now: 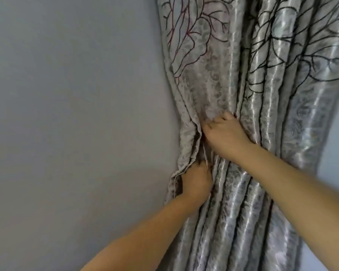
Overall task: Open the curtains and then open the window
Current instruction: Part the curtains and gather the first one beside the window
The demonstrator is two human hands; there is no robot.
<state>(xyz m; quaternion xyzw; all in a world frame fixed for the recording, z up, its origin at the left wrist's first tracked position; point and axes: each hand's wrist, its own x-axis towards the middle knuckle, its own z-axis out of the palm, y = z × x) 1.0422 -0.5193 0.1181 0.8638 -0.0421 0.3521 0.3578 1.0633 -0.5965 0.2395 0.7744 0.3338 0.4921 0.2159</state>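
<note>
A plain grey wall [70, 114] filled the left of the room; one silvery, branch-patterned curtain [282, 114] hung gathered against it at right. Two bare forearms reached up. The right hand [224, 133] clutched the bunched folds; below it, the left hand [196, 182] gripped the curtain's edge.

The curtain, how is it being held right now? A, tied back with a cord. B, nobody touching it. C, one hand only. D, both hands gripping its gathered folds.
D: the left hand and right hand both clutch the bunched curtain beside the wall.
</note>
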